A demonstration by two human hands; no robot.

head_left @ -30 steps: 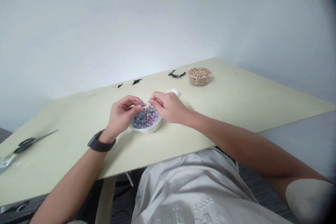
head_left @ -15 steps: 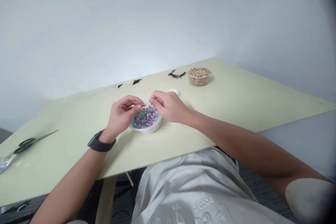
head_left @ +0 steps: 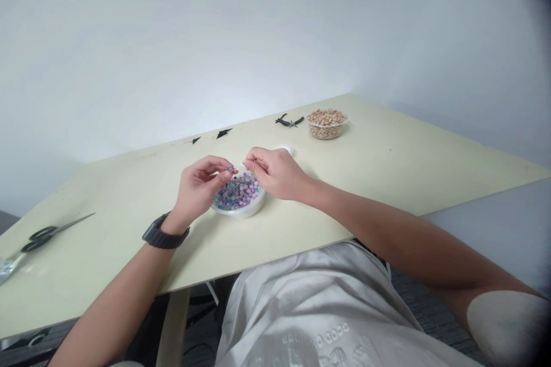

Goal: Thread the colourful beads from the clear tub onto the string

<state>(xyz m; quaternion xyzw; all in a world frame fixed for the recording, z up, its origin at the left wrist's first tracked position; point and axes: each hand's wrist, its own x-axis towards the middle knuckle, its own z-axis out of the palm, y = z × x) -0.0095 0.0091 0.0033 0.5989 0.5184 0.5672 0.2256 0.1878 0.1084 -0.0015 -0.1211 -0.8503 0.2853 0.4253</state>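
Observation:
A small white bowl [head_left: 241, 210] full of blue, pink and purple beads stands on the pale table [head_left: 365, 172] in front of me. Over its left rim my left hand [head_left: 200, 186] pinches a small bead [head_left: 231, 170] between thumb and forefinger. My right hand [head_left: 275, 173] hovers over the bowl's right side with its fingertips pinched together near the bead; what they hold is too thin to make out. A black watch [head_left: 163, 236] is on my left wrist.
Black-handled scissors [head_left: 45, 235] lie at the table's left end beside a shiny scrap. At the far side are a clear tub of tan beads [head_left: 326, 123], small black pliers [head_left: 288, 121], two dark scraps [head_left: 222, 134] and a white round object [head_left: 287, 150] behind my right hand.
Almost nothing has moved. Both hands stay pinched over the bowl with only slight finger shifts; the view has shifted slightly.

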